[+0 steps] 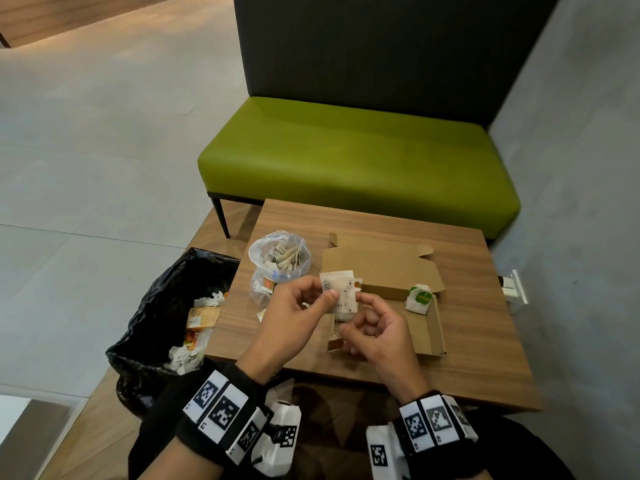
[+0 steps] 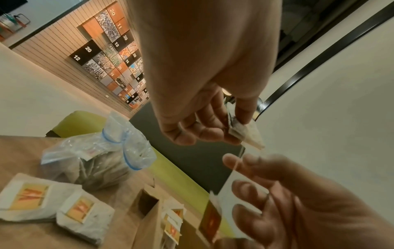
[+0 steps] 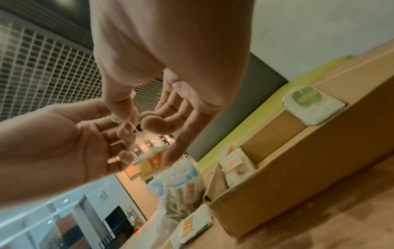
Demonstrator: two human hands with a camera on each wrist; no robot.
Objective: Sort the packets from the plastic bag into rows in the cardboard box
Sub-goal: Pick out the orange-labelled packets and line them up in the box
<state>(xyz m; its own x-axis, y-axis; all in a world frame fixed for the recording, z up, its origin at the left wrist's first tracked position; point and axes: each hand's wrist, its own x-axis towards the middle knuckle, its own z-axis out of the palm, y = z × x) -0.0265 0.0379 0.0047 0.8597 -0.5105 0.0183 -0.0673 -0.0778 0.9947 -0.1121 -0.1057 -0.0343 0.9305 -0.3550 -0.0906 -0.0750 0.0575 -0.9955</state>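
Above the box's left end, both hands hold one white tea bag packet (image 1: 341, 294) with dark specks. My left hand (image 1: 323, 289) pinches its left edge between thumb and fingers; the left wrist view shows this pinch (image 2: 232, 124) on the packet (image 2: 251, 134). My right hand (image 1: 360, 313) curls at the packet's right edge and pinches its string (image 3: 133, 125), from which an orange tag (image 3: 152, 162) hangs. The clear plastic bag (image 1: 280, 258) with several packets stands to the left. The open cardboard box (image 1: 429, 327) holds orange-tagged packets (image 3: 234, 160) and a green-labelled one (image 1: 420, 297).
Loose orange-tagged packets (image 2: 27, 198) lie on the wooden table (image 1: 485, 341) beside the bag. A bin lined with a black sack (image 1: 156, 306) full of rubbish stands at the table's left. A green bench (image 1: 363, 161) is behind, and a grey wall (image 1: 571, 202) on the right.
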